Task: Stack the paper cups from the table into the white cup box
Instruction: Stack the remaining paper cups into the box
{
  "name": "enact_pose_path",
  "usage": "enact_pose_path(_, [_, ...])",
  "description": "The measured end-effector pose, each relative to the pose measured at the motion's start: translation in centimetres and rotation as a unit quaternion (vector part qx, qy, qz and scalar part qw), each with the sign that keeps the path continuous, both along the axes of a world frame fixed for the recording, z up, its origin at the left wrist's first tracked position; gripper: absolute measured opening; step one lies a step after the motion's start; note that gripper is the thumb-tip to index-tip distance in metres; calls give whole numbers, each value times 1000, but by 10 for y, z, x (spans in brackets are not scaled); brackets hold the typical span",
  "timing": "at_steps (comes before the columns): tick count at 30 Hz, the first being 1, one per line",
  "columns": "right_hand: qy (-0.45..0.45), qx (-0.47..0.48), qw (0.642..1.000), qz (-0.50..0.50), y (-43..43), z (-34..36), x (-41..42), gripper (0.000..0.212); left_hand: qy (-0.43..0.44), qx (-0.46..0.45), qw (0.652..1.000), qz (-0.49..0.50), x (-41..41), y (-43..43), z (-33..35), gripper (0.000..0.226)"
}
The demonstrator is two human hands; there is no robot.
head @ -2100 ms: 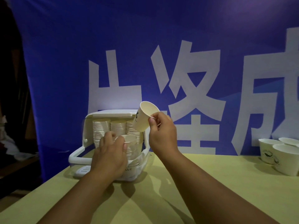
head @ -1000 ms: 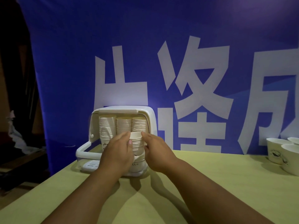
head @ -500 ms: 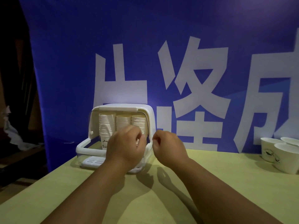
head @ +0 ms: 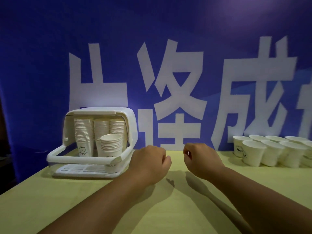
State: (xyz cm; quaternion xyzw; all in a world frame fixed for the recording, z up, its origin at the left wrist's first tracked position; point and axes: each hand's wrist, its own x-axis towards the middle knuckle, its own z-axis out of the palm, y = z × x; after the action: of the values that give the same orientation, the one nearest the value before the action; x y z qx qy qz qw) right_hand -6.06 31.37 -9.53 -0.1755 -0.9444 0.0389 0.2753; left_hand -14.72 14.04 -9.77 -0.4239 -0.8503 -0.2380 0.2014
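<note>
Cups point(head: 252, 153) stand right of the right hand point(head: 200, 160), box point(head: 125, 114) left of the left hand point(head: 150, 164); both hang loosely curled, empty

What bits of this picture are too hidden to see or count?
Head view only.
Loose cups: the right edge cuts the group off, so no full count.
Tall stacks in the white cup box: the short front stack hides the lower parts of two.
Bottom cup's print: partly blocked by the box's front rail.
Left hand and right hand: fingers curl under, tips hidden.
</note>
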Motion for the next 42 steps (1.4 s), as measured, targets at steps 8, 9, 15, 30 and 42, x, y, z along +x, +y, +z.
enact_pose_path(8, [39,-17,997,-62,79,-9,52,5,2,-21,1000,-15,39,95,-3,26])
enact_pose_path(9, [49,-21,996,-72,89,-11,58,6,2,-21,1000,-19,43,107,-6,26])
enact_pose_path(15, [119,-65,976,-170,158,-26,106,15,-36,-23,998,-45,68,186,-18,16])
enact_pose_path(30, [153,-181,939,-249,198,-44,112,43,-115,-43,974,-192,99,258,-45,87])
enact_pose_path(42, [214,-179,928,-248,201,-43,108,20,-169,15,974,-148,91,262,-49,38])
